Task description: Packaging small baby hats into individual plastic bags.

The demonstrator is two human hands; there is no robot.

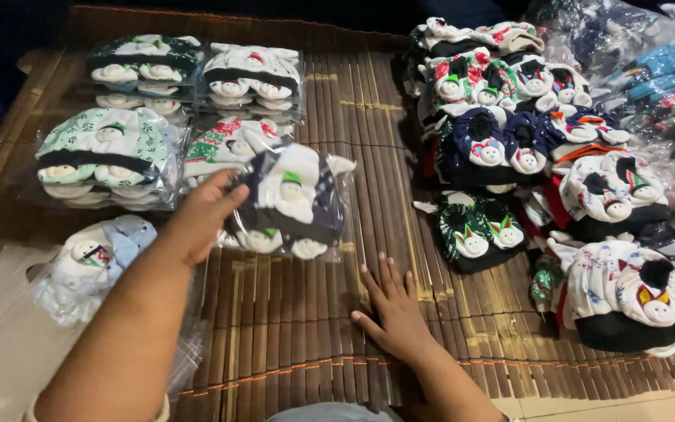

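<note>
While the left hand (201, 215) grips the clear-bagged pack of dark snowman baby hats (294, 205) by its left edge, fingers closed on the plastic, the pack sits at centre-left of the frame, just off the bamboo mat (306, 328). The right hand (391, 306) lies flat and open on the mat at lower centre, holding nothing, apart from the pack.

Judgement: the pack should go down flat and square beside its neighbours; a one-edge grip lets the slippery bag sag, so support from the free hand would steady it.

Four bagged packs (253, 78) lie in upper left, the nearest just beside the held pack. A pale blue bagged pack (95, 262) rests at lower left. Loose unbagged hats (525, 141) are heaped along the right side, well apart. Only the crowded left rows limit placement.
</note>
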